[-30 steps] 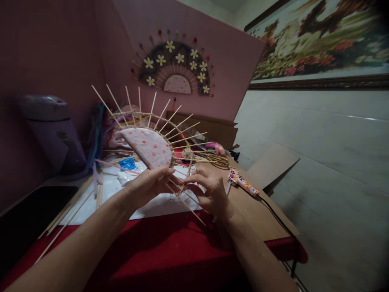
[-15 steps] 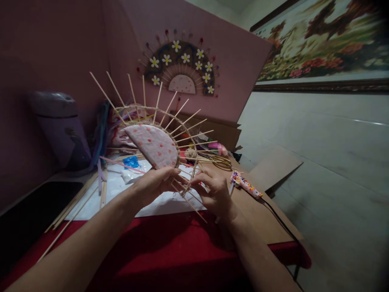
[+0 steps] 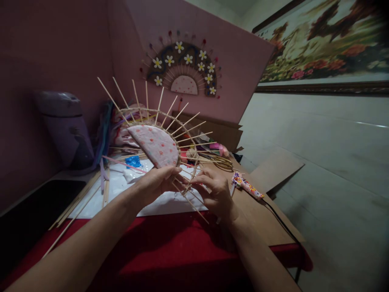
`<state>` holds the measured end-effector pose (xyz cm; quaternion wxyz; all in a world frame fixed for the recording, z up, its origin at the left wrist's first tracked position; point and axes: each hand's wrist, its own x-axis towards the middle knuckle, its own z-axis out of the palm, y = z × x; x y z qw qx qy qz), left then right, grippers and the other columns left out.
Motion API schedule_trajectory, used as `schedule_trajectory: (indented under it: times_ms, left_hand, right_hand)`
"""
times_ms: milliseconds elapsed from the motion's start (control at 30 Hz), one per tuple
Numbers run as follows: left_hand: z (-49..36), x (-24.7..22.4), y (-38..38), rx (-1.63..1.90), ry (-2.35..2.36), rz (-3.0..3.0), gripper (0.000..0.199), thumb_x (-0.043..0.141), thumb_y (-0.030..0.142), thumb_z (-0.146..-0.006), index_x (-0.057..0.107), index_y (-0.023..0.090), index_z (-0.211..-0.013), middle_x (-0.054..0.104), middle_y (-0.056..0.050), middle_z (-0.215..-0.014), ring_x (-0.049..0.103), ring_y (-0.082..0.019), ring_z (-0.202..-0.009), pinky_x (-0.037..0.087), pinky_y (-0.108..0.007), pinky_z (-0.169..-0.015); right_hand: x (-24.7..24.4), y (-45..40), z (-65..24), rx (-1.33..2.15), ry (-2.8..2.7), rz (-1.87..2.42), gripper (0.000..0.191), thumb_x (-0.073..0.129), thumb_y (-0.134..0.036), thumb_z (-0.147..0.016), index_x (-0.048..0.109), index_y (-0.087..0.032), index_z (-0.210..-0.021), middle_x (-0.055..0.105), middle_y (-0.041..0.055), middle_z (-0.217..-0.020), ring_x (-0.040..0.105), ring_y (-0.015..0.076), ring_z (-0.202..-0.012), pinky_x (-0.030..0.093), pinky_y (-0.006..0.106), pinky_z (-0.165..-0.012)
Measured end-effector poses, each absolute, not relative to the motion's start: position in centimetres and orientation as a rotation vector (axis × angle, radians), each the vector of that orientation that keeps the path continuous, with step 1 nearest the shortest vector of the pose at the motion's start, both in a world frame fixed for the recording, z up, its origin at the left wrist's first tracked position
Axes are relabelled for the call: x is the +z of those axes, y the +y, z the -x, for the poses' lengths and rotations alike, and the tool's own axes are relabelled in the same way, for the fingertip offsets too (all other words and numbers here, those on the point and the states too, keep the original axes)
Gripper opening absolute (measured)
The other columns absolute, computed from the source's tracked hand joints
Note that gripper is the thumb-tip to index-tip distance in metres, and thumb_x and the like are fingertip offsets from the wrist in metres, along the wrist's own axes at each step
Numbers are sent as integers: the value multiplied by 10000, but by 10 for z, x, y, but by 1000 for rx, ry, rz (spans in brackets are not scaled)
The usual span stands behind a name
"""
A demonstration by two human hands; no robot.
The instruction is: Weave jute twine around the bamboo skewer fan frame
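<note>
A half-round piece point(image 3: 156, 144) covered in pale cloth with red dots is held up over the table, with thin wooden sticks point(image 3: 182, 123) fanning out from its curved edge. Twine point(image 3: 158, 110) runs across the sticks in an arc. My left hand point(image 3: 162, 180) grips the piece at its lower corner, thumb on the front. At the lowest sticks, the fingers of my right hand point(image 3: 212, 190) are pinched together on the twine. Some fingertips of my left hand are hidden behind the piece.
A glue gun point(image 3: 247, 185) with a flowered pattern lies on brown cardboard point(image 3: 258, 221) at right, its cord trailing off. Loose sticks point(image 3: 77, 198), a blue packet point(image 3: 133, 162) and a purple container point(image 3: 65, 129) are at left. A decorated half-circle point(image 3: 182, 67) stands behind on a pink board.
The whole view has shifted slightly, so everything sits a little further right. Both hands keep their holds, and the right fingers have barely moved along the twine.
</note>
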<state>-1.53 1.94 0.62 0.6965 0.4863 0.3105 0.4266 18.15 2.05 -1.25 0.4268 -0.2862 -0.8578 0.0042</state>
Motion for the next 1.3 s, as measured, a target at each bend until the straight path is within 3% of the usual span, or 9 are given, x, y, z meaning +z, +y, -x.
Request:
schedule_trajectory:
  times_ms: [300,500,733,1300]
  left_hand:
    - [14,10,18,949,718,-1042,233,536,244,-768,671,62,-714,689,-131,-763,626,-188,-649,473,-340,-713]
    - [17,4,22,973,642,-996,178,546,223,-773,651,83,-800,694,-128,-823,642,-204,-714,479,-386,-773]
    - [18,5,22,953,668,-1005,190,535,230,-778,648,80,-746,692,-125,-809,637,-188,-687,486,-352,-735]
    - [18,4,23,944,648,-998,196,530,229,-787,646,76,-746,689,-143,-839,638,-206,-718,478,-367,-755]
  right_hand:
    - [-14,22,-182,5,-2132,718,94,576,-184,-818,648,-226,-861,551,26,-767,524,146,-717,418,272,-650]
    - [-14,21,-182,-10,-2132,731,71,565,-182,-820,629,-211,-807,550,26,-758,524,144,-714,420,270,-653]
    - [-13,20,-183,6,-2144,708,163,571,-178,-823,647,-243,-951,575,29,-797,542,141,-720,426,268,-650]
    - [-11,18,-183,-45,-2112,719,102,548,-154,-823,613,-205,-883,591,37,-802,542,154,-758,415,280,-668]
